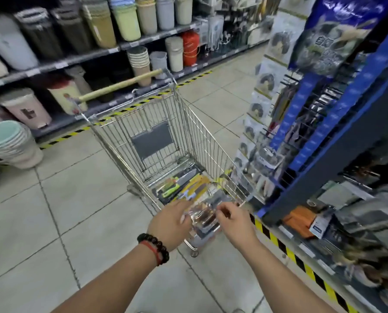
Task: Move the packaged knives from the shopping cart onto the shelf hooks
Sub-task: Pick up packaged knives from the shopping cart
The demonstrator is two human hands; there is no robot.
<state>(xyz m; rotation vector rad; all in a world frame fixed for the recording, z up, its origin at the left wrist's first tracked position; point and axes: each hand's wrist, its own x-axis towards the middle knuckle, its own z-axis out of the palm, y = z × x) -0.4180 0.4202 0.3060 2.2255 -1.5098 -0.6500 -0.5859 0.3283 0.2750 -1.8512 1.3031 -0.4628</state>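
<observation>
Packaged knives (203, 216) between both hands

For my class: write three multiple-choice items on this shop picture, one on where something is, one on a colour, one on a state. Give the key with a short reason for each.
1. Where do the packaged knives lie?
A. on the floor tiles
B. in the near end of the shopping cart
C. on the bin shelf

2. What colour is the handle of the knife at the left side of the pile?
A. bright green
B. purple
C. white

3. What are the two hands doing?
A. both hang idle
B. both push the cart's handle bar
C. both hold one clear knife package

Key:
1 B, the packs sit inside the wire basket near the hands.
2 A, its handle shows lime green.
3 C, the left hand and right hand each grip a side of that package above the cart's edge.
</observation>
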